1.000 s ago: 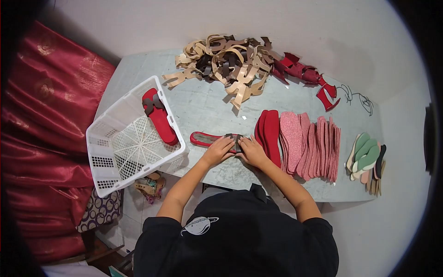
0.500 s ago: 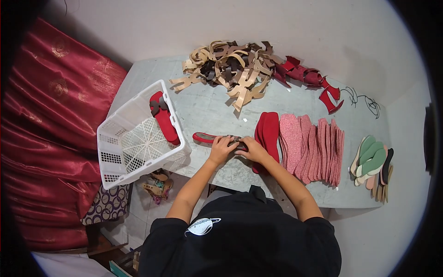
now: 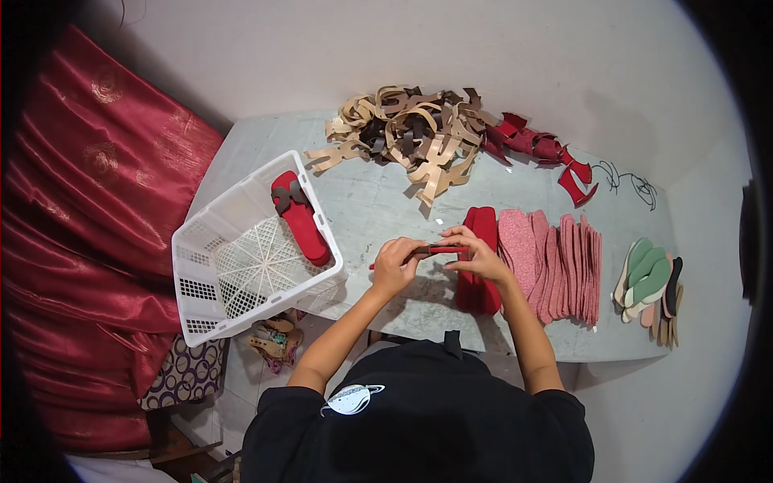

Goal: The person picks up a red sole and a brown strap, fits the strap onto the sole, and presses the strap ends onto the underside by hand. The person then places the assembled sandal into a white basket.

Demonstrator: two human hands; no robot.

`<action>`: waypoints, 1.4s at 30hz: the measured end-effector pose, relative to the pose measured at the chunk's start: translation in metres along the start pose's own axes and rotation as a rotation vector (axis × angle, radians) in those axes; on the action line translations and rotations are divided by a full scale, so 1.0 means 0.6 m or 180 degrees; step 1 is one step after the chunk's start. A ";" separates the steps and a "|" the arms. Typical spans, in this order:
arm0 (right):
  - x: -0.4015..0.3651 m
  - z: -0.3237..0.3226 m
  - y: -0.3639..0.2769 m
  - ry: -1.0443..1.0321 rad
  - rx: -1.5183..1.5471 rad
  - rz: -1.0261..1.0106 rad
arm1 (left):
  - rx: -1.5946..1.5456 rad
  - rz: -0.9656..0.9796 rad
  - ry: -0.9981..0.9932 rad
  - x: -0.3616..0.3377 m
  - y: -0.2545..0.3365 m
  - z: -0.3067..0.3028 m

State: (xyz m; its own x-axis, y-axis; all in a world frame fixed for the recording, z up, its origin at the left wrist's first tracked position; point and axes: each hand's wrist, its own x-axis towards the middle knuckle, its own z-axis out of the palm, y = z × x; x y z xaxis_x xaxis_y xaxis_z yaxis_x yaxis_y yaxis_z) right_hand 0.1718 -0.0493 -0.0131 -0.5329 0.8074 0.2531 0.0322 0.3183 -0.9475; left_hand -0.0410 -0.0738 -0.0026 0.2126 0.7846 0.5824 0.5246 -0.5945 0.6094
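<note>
A red sandal (image 3: pixel 444 249) with a dark brown strap is held up edge-on above the table. My left hand (image 3: pixel 396 266) is closed around its strap part. At its other end, my right hand (image 3: pixel 481 258) grips the sandal between thumb and fingers. Just right of my right hand stand red soles (image 3: pixel 481 299) bunched together, with a row of pink speckled soles (image 3: pixel 555 266) beside them. Inside the white plastic basket (image 3: pixel 318 201) on the left lies another red sandal (image 3: pixel 303 229) with a brown strap.
Beige and brown cut straps (image 3: pixel 435 161) lie heaped at the back of the table (image 3: pixel 362 205), near red strap pieces (image 3: pixel 531 149) and a thin black cord (image 3: pixel 628 181). Green and other coloured soles (image 3: pixel 648 278) lie far right. Patterned footwear (image 3: pixel 276 342) sits below the basket.
Both hands have lifted the sandal off the table and turned it edge-on. My right hand has shifted right, towards its end. The whole view has moved slightly.
</note>
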 end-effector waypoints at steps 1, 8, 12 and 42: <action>0.005 0.000 -0.010 -0.0140 0.0392 0.0094 | -0.0188 -0.0264 0.0044 0.000 0.005 -0.007; 0.028 0.059 -0.045 0.0145 0.1594 0.0946 | -0.1958 -0.1192 0.0211 -0.010 0.006 -0.031; 0.026 0.084 -0.055 0.0478 0.1629 0.1185 | -0.2492 -0.1343 -0.0037 -0.019 -0.009 -0.048; 0.246 0.161 -0.123 0.0117 0.1525 0.0789 | -0.2067 -0.0978 0.0141 0.073 -0.076 -0.249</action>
State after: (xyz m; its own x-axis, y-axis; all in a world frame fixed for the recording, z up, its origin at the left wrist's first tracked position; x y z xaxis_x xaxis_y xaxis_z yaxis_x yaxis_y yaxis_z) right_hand 0.0094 -0.0016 0.0750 -0.5280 0.8492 0.0092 -0.2405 -0.1392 -0.9606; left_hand -0.1788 -0.0386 0.0753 0.0931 0.9335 0.3462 -0.0438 -0.3435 0.9381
